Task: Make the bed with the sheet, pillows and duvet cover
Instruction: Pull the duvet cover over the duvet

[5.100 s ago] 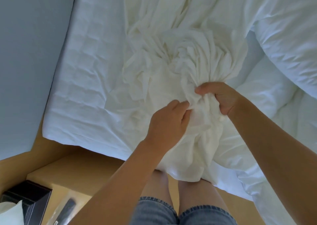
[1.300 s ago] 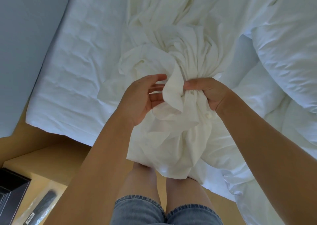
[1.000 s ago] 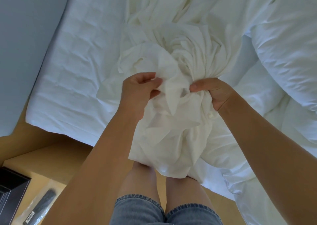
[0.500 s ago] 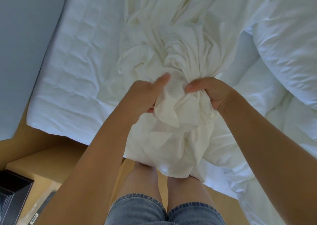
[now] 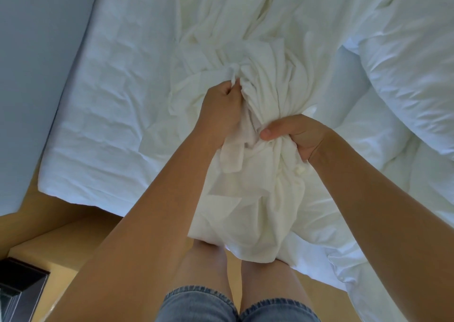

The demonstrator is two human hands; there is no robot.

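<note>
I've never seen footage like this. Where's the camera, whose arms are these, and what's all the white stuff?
There is no machine here: a person wears one wide-angle camera on the head, looking down past their own arms and legs. The left hand and the right hand both grip a bunched-up cream cloth, which hangs in front of the knees and trails up across the bed. Whether it is the sheet or the duvet cover, I can't tell. Puffy white bedding lies on the right. At the lower left is a wooden table with a dark box.
</note>
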